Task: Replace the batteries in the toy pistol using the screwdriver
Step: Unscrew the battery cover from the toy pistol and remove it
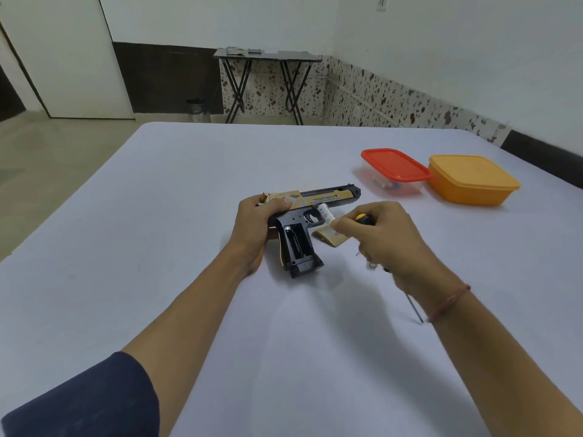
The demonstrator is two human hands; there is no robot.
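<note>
Okay, the toy pistol (pixel 303 216) lies on its side on the white tabletop (pixel 189 184), barrel pointing right and grip toward you. Your left hand (pixel 252 222) grips its rear end, thumb on top and fingers curled round the slide. The battery bay (pixel 295 241) in the grip is open and looks empty. The tan cover panel (pixel 326 239) lies just beside the grip, partly under your right hand (pixel 388 234).

That hand has the screwdriver (pixel 361 218) tucked in the palm, shaft pointing back toward you, with the fingers (pixel 344 223) curled forward near a white cylindrical piece (pixel 324 212) at the trigger guard. It is probably a battery. I cannot tell whether the fingertips pinch it or only touch it.

Judged step: loading cells into the open bay.
- Put the screwdriver down first, well apart from the pistol, so thumb and forefinger are free.
- Pin the pistol flat with the left hand so the bay faces up and does not rock.
- Check the polarity marks in the bay before seating each cell, and push against the spring end first.
- Don't drag the cover panel off with your wrist.
- The screw is too small to spot here, so locate it before closing up.

A red-lidded clear box (pixel 396 165) and an orange tub (pixel 473 179) sit far right, touching each other; both are lidded.
</note>
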